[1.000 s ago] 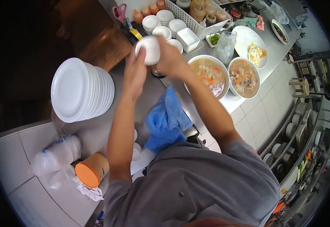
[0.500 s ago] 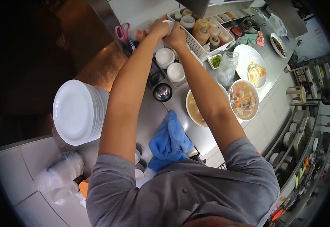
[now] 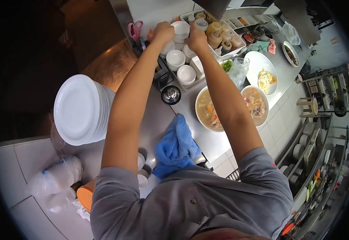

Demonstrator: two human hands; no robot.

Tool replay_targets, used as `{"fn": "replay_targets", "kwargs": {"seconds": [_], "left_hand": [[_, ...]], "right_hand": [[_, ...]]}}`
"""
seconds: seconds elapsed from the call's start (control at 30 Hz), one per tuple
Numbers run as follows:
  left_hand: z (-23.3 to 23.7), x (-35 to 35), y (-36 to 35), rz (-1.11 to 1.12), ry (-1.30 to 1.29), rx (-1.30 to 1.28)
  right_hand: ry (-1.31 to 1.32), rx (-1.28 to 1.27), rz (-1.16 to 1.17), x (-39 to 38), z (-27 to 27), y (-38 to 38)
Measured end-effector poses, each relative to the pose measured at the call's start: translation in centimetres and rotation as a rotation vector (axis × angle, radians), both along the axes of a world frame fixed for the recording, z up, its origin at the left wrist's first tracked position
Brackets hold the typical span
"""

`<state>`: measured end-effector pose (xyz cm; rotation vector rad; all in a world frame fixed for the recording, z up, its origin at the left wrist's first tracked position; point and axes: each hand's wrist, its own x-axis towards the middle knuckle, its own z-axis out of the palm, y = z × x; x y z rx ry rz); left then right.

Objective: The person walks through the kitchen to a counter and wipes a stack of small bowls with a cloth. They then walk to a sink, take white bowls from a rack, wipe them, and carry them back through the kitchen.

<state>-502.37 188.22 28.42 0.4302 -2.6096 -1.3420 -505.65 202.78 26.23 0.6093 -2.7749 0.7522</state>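
Both my arms reach to the back of the steel counter (image 3: 158,120). My left hand (image 3: 163,33) and my right hand (image 3: 196,40) press against either side of a tall stack of small white bowls (image 3: 181,29), which stands among other small white bowls (image 3: 176,58) (image 3: 186,74). The fingers of both hands are curled against the stack. A white basket of sauce bottles (image 3: 219,39) sits just right of my right hand.
A pile of large white plates (image 3: 78,110) stands at the left. A blue cloth (image 3: 176,146) lies near me. Two bowls of soup (image 3: 207,111) (image 3: 256,105) and a plate with food (image 3: 262,72) are at the right. Pink scissors (image 3: 134,30) hang behind, and a round metal lid (image 3: 171,95) sits mid-counter.
One second ago my hands held the stack of small bowls up over the counter. They have carried it to the back and it now stands among the other bowls.
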Motion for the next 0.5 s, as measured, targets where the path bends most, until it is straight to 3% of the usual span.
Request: {"fn": "replay_targets", "kwargs": {"seconds": [0.1, 0.13, 0.17, 0.23, 0.27, 0.3, 0.33, 0.37, 0.4, 0.43, 0.5], "left_hand": [[2.8, 5.7, -0.8, -0.135, 0.076, 0.011], [3.6, 8.3, -1.3, -0.290, 0.144, 0.049], [6.7, 12.8, -1.2, -0.386, 0.055, 0.128], [8.1, 19.3, -3.2, -0.562, 0.041, 0.259], [8.8, 23.3, -3.6, -0.556, 0.109, 0.200], [9.9, 27.3, -4.1, -0.473, 0.000, 0.051], [10.7, 30.8, -4.7, -0.392, -0.101, -0.109], [10.4, 34.4, -5.0, -0.347, -0.140, -0.100], [9.8, 37.6, -5.3, -0.226, -0.189, -0.105], [8.9, 40.1, -5.5, -0.114, -0.227, -0.110], [5.5, 44.5, -5.2, 0.029, -0.400, -0.032]], "right_hand": [[0.039, 0.026, -0.064, 1.0, 1.1, 0.3], [0.070, 0.030, -0.066, 3.0, 3.0, 0.3], [0.095, 0.039, -0.060, 5.2, 5.1, 0.3], [0.165, -0.026, 0.114, 8.5, 6.7, 0.5], [0.224, -0.080, 0.212, 11.6, 6.9, 1.0], [0.183, -0.130, 0.308, 15.6, 7.6, 1.5], [0.027, -0.198, 0.312, 20.1, 8.0, 1.5], [-0.067, -0.175, 0.361, 24.1, 7.7, 2.1], [-0.145, -0.102, 0.416, 26.9, 5.5, 2.9], [-0.290, 0.183, 0.379, 29.5, 4.3, 3.5], [0.057, 0.318, 0.350, 33.2, -1.4, 5.1]]}}
